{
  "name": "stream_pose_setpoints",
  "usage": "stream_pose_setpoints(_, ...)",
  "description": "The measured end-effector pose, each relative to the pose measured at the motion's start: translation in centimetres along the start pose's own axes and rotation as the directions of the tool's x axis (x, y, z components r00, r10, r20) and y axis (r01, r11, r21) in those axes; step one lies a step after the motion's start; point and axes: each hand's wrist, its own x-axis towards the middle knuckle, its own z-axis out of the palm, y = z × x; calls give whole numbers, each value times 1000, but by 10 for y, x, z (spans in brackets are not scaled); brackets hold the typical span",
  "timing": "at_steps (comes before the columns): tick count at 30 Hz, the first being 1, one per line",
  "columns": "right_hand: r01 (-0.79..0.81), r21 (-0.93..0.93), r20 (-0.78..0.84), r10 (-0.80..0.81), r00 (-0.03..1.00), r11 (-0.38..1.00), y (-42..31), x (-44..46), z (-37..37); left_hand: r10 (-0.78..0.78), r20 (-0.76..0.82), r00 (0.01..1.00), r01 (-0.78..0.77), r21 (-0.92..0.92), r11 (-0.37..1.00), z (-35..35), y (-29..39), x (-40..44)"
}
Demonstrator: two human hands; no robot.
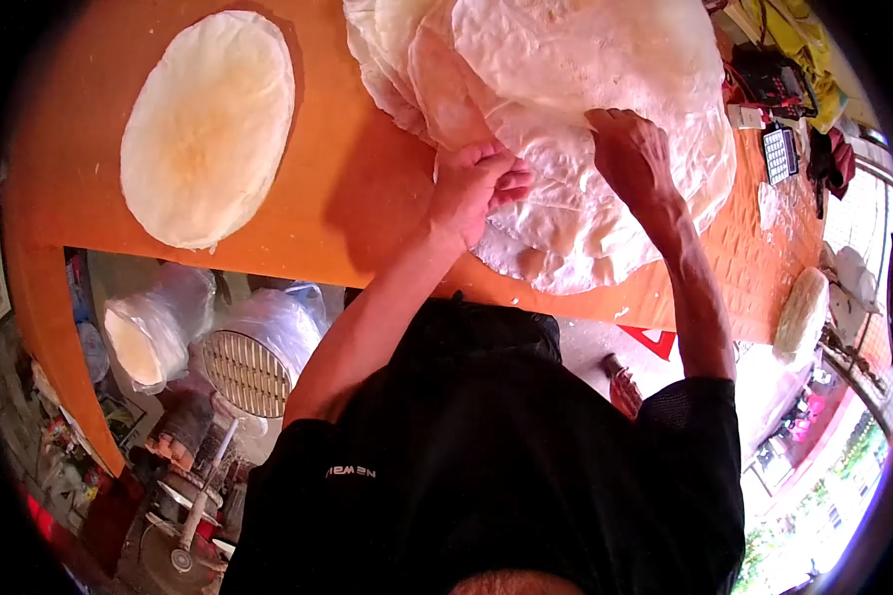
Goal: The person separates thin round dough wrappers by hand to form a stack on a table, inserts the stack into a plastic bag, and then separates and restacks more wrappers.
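Note:
A large pile of thin, pale flatbread sheets (585, 223) lies wrinkled and overlapping on the orange table. At its left side, my left hand (478, 188) has its fingers curled, pinching the edge of an upper sheet (446, 74). Farther right, my right hand (633, 159) is closed over the edge of a sheet, knuckles up, its fingertips partly hidden. Between the hands, the layers below show in folds. A single oval flatbread (208, 129), lightly browned in the middle, lies flat to the left, apart from both hands.
The orange table (318, 238) has its near edge just before my body. Below it stand plastic-wrapped bundles (154, 327) and a slatted round basket (246, 372). A calculator (780, 156) and a black box (772, 81) sit at the right end, near a wrapped pale roll (802, 312).

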Motion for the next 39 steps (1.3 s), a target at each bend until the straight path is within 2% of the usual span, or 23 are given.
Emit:
stream_pose_setpoints(2,-36,56,-40,38,998,998,2,-17,-5,-9,22,1000,9,-15,1000,8,-7,0)
stream_pose_setpoints(3,-61,46,34,59,998,997,5,-24,-8,-10,50,999,11,-25,1000,13,-10,1)
stream_pose_setpoints(4,-79,33,101,76,992,996,7,-24,-10,-48,-6,999,48,7,999,23,-11,0)
stream_pose_setpoints(5,-76,33,97,73,993,997,7,-23,-11,-43,-6,999,43,7,999,26,-7,2)
stream_pose_setpoints(7,-49,131,18,47,999,990,2,-28,-16,-129,-56,990,139,266,954,28,-8,5)
stream_pose_setpoints(9,-54,127,29,51,998,990,-3,-31,-19,-114,-93,989,133,226,965,36,-12,9)
stream_pose_setpoints(11,7,152,-5,-6,1000,988,-14,-40,-22,-65,-19,998,67,103,992,42,-6,8)
stream_pose_setpoints(12,29,131,11,-30,999,991,-17,-46,-21,-60,-20,998,62,106,992,44,-2,9)
stream_pose_setpoints(14,15,123,-54,-8,998,992,-25,-46,-20,-36,105,994,28,77,997,46,1,11)
stream_pose_setpoints(18,4,157,-165,22,986,988,8,-33,9,19,110,994,-32,121,992,48,3,7)
stream_pose_setpoints(19,93,26,-216,-85,973,995,24,-26,5,19,111,994,-34,129,991,42,5,3)
stream_pose_setpoints(20,61,-492,-15,-79,997,869,37,-17,-24,44,90,995,-63,220,973,34,4,-2)
stream_pose_setpoints(21,196,-847,187,-69,980,494,50,-7,-53,66,72,995,-85,306,948,26,2,-9)
stream_pose_setpoints(22,-83,-599,-46,70,996,796,65,1,-94,38,23,999,-44,348,936,16,0,-11)
stream_pose_setpoints(23,-258,-178,-275,203,940,950,79,9,-135,37,25,999,-43,348,936,8,1,-15)
stream_pose_setpoints(24,-184,-459,-351,13,936,869,68,12,-169,32,-20,999,-24,314,949,1,1,-21)
stream_pose_setpoints(25,-182,-460,-349,12,937,869,46,11,-171,30,-63,998,-11,278,960,-5,3,-26)
stream_pose_setpoints(26,-19,-317,-432,-127,893,948,20,15,-168,35,-59,998,-17,276,961,-9,5,-30)
stream_pose_setpoints(28,107,-176,-364,-166,917,979,-1,15,-143,105,-161,981,-61,258,964,-17,5,-38)
stream_pose_setpoints(29,47,-176,-184,-80,980,983,-6,7,-116,102,-173,980,-56,250,967,-20,3,-40)
stream_pose_setpoints(30,18,-127,-100,-31,994,992,-11,1,-80,120,-195,974,-74,231,970,-25,1,-41)
stream_pose_setpoints(33,-60,-28,214,65,975,998,-22,-16,-3,93,-211,973,-58,165,985,-32,-4,-39)
stream_pose_setpoints(39,-36,113,47,31,998,993,-24,-28,-25,59,-108,992,-64,-45,997,-25,-5,-29)
